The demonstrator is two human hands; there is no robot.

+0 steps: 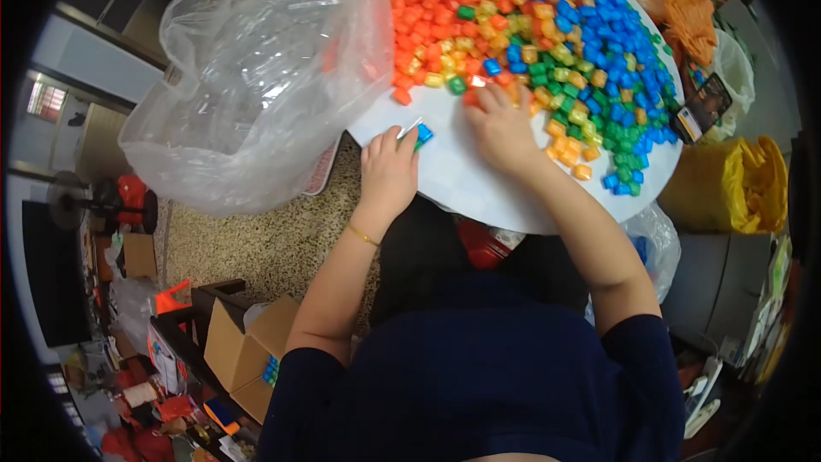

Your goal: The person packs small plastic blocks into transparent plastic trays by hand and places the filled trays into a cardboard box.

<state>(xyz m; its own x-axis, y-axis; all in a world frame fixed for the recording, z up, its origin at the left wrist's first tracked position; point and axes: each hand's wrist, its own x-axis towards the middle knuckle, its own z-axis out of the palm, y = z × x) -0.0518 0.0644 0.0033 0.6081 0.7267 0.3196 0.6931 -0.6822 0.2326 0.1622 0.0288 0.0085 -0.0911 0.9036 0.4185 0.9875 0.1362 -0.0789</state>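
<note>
Heaps of small translucent cubes cover much of a round white table (453, 180): red cubes (419, 0), blue cubes (607, 34), green and orange ones between. My left hand (390, 169) rests at the table's left edge, its fingers closed around a thin whitish strip, with a blue cube (424, 134) and some green right beside the fingertips. My right hand (500, 130) reaches to the near edge of the pile, fingers bent and touching red and orange cubes; whether it grips one is hidden.
A large clear plastic bag (265, 77) lies over the table's left side. To the right are a phone (703, 109) at the table edge and a yellow-lined bin (735, 184). An open cardboard box (239, 346) stands at the lower left.
</note>
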